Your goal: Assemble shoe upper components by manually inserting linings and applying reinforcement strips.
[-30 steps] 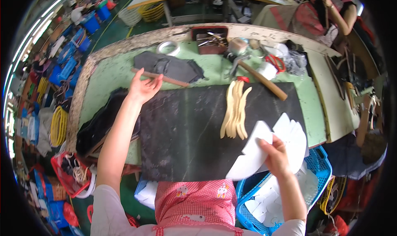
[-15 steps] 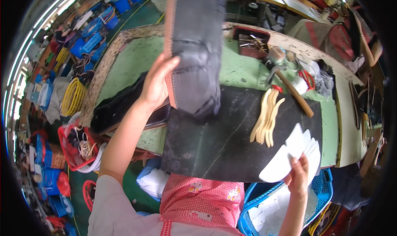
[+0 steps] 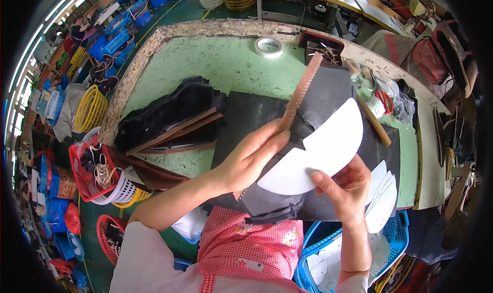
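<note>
My left hand (image 3: pixel 254 154) is closed on the brown stitched edge of a black leather-like piece (image 3: pixel 326 82), which slants over a dark slab (image 3: pixel 251 113). In my right hand (image 3: pixel 346 187) is a white crescent-shaped stiffener sheet (image 3: pixel 328 144), pinched with the thumb on top. It overlaps the black piece, and a notch in its edge sits near my left fingers. More white sheets (image 3: pixel 382 198) lie fanned on the slab's right side, beside my right wrist. At left rests a pile of similar black pieces (image 3: pixel 169 113) with brown edges.
A tape roll (image 3: pixel 268 47) and a dark red tool tray (image 3: pixel 323 46) are at the green table's (image 3: pixel 169 57) far side. A wooden handle (image 3: pixel 377 123) lies at right, near red-handled scissors (image 3: pixel 384 102). Blue basket (image 3: pixel 403 231) stands below right, red basket (image 3: pixel 87 177) at left.
The black piece has come down and toward me, now tilted. My right hand has left the fanned white sheets on the slab and brought one sheet against the black piece.
</note>
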`<state>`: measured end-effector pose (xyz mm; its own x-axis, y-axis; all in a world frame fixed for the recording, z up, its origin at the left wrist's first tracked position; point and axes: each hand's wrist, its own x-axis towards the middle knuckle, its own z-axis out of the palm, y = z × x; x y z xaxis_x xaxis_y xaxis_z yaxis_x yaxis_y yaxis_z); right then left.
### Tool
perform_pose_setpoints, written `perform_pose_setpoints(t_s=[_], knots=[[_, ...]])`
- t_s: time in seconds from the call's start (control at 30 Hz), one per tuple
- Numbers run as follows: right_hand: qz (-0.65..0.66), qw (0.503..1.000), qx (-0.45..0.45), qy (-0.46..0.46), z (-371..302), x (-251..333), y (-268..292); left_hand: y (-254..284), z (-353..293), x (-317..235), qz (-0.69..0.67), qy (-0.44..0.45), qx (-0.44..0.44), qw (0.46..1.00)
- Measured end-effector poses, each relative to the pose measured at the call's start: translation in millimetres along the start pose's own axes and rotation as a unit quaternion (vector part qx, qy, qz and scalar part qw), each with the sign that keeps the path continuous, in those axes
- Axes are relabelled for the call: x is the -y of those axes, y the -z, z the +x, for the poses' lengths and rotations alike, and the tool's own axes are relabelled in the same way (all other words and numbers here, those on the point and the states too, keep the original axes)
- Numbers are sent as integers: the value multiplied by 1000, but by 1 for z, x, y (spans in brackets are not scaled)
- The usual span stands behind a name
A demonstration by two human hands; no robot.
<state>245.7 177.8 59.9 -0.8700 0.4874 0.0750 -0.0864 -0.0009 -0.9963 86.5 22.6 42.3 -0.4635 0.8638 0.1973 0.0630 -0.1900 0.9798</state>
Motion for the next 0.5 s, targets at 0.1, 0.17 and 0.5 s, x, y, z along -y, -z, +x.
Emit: perform_pose_setpoints(t_s=[0.1, 0.17, 0.5], knots=[[-11, 1000, -21, -4, 1, -2, 2, -4, -1, -4, -27, 60, 5, 998], [-7, 1000, -23, -6, 1, -1, 2, -6, -2, -4, -44, 62, 6, 997], [25, 1000, -3, -8, -1, 27, 30, 18, -14, -41, 61, 149, 186, 969]])
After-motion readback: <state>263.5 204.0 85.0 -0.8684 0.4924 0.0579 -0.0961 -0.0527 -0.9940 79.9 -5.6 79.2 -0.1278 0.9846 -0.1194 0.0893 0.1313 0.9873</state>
